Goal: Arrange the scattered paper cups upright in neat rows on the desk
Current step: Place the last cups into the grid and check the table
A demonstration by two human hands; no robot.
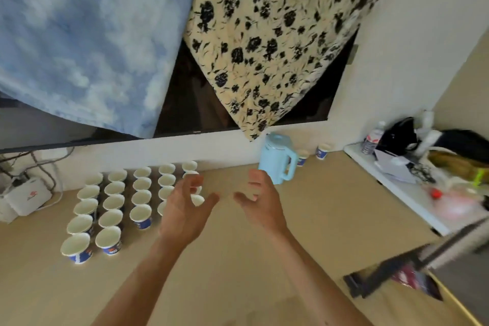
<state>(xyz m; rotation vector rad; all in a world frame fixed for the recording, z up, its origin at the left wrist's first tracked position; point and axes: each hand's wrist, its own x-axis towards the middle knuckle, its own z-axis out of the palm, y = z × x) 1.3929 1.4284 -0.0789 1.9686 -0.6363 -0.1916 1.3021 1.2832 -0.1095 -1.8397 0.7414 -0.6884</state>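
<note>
Fingers (194,180) spread empty beside upright white-and-blue paper cups (113,204) in rows.

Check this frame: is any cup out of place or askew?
Yes. Two paper cups stand upright by the wall past the blue kettle, apart from the rows of cups on the desk. Both hands, left hand and right hand, are empty. Nothing spilled.

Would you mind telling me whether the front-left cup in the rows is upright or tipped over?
Upright. The front-left cup stands on its base on the desk, its open white mouth facing up.
</note>
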